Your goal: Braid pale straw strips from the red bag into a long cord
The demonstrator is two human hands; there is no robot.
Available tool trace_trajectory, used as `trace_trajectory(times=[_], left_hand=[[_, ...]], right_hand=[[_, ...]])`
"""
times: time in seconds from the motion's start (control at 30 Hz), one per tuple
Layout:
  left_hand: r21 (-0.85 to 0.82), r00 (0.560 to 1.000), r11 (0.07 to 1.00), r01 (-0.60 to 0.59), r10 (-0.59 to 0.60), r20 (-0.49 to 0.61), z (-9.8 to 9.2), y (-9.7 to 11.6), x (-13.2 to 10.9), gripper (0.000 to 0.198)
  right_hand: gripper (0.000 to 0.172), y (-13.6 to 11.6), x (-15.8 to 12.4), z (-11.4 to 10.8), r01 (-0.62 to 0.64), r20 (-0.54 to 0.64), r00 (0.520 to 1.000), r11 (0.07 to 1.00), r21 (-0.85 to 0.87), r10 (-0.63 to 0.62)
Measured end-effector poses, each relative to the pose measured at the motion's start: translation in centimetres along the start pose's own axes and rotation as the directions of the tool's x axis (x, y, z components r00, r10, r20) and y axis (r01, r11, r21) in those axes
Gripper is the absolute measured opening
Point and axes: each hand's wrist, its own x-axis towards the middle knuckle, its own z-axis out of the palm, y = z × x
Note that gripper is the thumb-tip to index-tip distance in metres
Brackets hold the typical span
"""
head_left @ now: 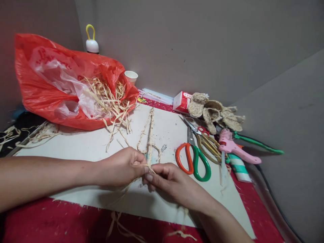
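My left hand [126,167] and my right hand [169,180] meet near the middle of the white board [88,146]. Both have their fingers pinched on the lower end of a braided straw cord [151,135]. From there the cord runs away from me across the board, with a loop on either side of it. Loose straw strands hang below my fingers. Exactly which strands each hand grips is partly hidden by the fingertips. To the right of my right hand lie scissors [193,158] with one orange and one green handle.
A red plastic bag [48,111] spills dry straw [113,104] at the left. Behind stand a paper cup [131,76] and a tissue pack [181,102]. Woven straw pieces [210,111], gold-handled scissors [209,146], a pink glue gun [236,148] and green-handled pliers [260,142] crowd the right.
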Motion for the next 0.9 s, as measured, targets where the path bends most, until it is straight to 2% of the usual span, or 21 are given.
trace_trajectory(times=[0.07, 0.23, 0.33, 0.37, 0.43, 0.5, 0.6, 0.73, 0.9], left_hand=[[0.026, 1.0, 1.0, 0.008, -0.008, 0.002, -0.1, 0.2, -0.1, 0.026], [-0.02, 0.998, 1.0, 0.022, -0.021, 0.056, -0.5, 0.6, 0.1, 0.024], [-0.07, 0.998, 0.998, 0.004, 0.001, 0.07, -0.6, 0.5, 0.3, 0.021], [-0.088, 0.997, 0.996, -0.004, 0.01, 0.073, -0.5, 0.5, 0.4, 0.021], [-0.121, 0.997, 0.993, -0.008, 0.018, 0.078, -0.4, 0.4, 0.5, 0.021], [-0.144, 0.997, 0.99, -0.001, 0.012, 0.074, -0.2, 0.5, 0.5, 0.022], [-0.139, 0.997, 0.99, -0.01, 0.02, 0.07, 0.1, 0.5, 0.5, 0.022], [-0.12, 0.987, 0.99, -0.067, 0.084, 0.137, 0.2, 0.5, 0.5, 0.024], [-0.088, 0.993, 0.996, -0.011, 0.021, 0.112, -0.1, 0.1, 0.8, 0.021]], right_hand=[[0.039, 0.0, -0.2, -0.4, -0.063, 0.027, 0.998, 0.998, -0.015, 0.063], [0.039, 0.1, -0.4, -1.8, -0.19, 0.089, 0.979, 0.978, 0.084, 0.183], [0.031, -0.3, -0.6, -1.9, -0.141, -0.005, 0.99, 0.983, 0.114, 0.142], [0.033, -0.6, -0.8, -1.8, -0.104, -0.063, 0.991, 0.983, 0.15, 0.115], [0.049, -1.0, -1.0, -1.4, -0.041, -0.174, 0.981, 0.97, 0.238, 0.084], [0.056, -1.3, -1.1, -0.9, -0.018, -0.222, 0.971, 0.956, 0.292, 0.086], [0.051, -1.1, -0.8, -0.3, 0.003, -0.236, 0.969, 0.947, 0.321, 0.077], [0.034, -0.6, -0.1, 0.2, -0.016, -0.134, 0.989, 0.96, 0.279, 0.055], [0.039, -0.4, 0.3, 0.0, -0.025, -0.126, 0.991, 0.991, 0.13, 0.042]])
